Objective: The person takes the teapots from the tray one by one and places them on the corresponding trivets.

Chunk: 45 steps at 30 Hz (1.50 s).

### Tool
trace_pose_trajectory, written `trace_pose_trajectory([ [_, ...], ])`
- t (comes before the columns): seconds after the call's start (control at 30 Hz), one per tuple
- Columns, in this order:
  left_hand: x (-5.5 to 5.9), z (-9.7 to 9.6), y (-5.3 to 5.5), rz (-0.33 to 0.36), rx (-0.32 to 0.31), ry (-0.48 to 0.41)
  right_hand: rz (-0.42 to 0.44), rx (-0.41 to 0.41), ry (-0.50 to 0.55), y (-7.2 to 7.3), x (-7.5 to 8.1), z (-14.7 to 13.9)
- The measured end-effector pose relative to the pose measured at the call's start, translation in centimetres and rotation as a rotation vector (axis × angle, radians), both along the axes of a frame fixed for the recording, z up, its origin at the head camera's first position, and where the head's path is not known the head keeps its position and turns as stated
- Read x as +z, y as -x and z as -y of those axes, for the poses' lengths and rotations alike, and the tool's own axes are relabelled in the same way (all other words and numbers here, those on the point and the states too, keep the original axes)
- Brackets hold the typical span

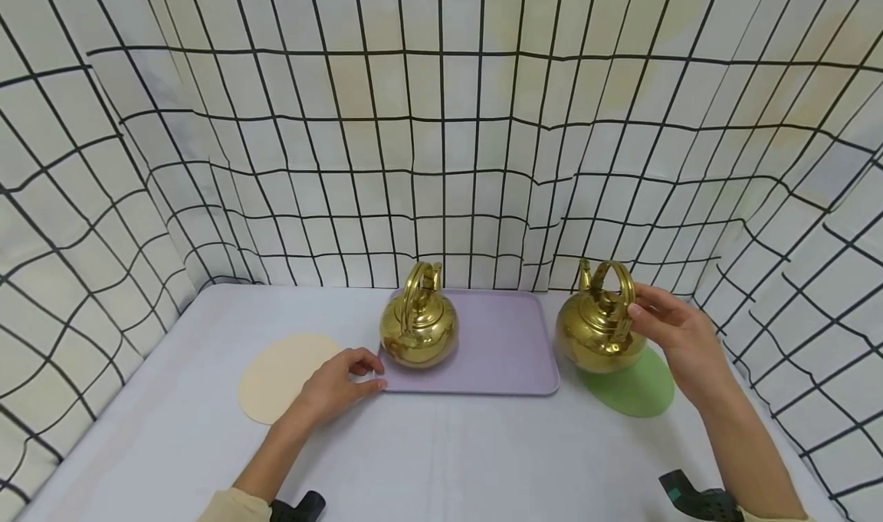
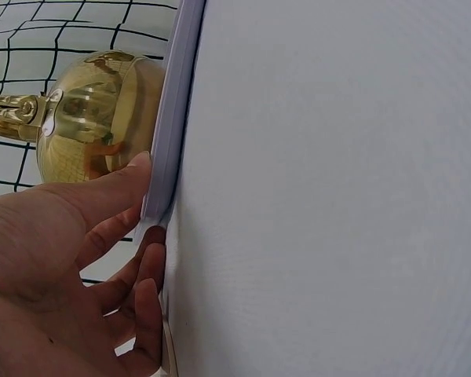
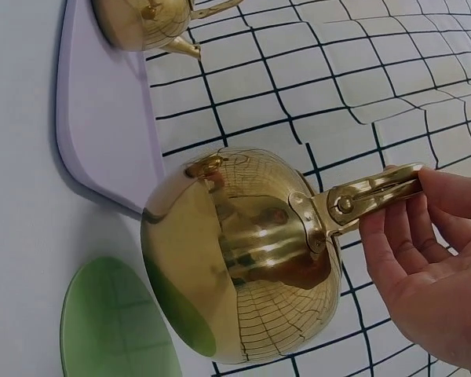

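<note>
My right hand (image 1: 679, 342) pinches the handle of a shiny brass teapot (image 1: 596, 330) between thumb and fingers. That teapot hangs over the green round mat (image 1: 638, 392), whose colour reflects in its base in the right wrist view. A second brass teapot (image 1: 418, 326) stands upright on the left part of a lilac tray (image 1: 507, 353). At the tray's near left corner, my left hand (image 1: 341, 384) holds the rim, the thumb on top and the other fingers curled against the outer side, as the left wrist view shows.
A cream round mat (image 1: 286, 372) lies left of the tray, partly behind my left hand. White cloth (image 1: 441, 461) covers the table. Walls of white fabric with a black grid (image 1: 462, 146) enclose the back and both sides.
</note>
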<state>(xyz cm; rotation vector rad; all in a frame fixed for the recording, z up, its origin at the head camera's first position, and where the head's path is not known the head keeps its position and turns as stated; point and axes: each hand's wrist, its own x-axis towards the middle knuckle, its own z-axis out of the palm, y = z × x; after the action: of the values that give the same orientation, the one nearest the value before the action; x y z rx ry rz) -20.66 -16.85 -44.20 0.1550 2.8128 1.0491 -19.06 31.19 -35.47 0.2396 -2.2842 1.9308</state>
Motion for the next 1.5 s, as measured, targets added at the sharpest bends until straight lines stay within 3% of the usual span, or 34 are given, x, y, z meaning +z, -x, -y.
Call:
trace_pose_trajectory([
  [0.73, -0.3, 0.0, 0.1, -0.001, -0.002, -0.008, 0.026, 0.019, -0.001, -1.1, -0.3, -2.8],
  [1.5, -0.5, 0.1, 0.2, 0.007, 0.001, -0.007, 0.026, 0.023, 0.073, -2.0, -1.2, -4.4],
])
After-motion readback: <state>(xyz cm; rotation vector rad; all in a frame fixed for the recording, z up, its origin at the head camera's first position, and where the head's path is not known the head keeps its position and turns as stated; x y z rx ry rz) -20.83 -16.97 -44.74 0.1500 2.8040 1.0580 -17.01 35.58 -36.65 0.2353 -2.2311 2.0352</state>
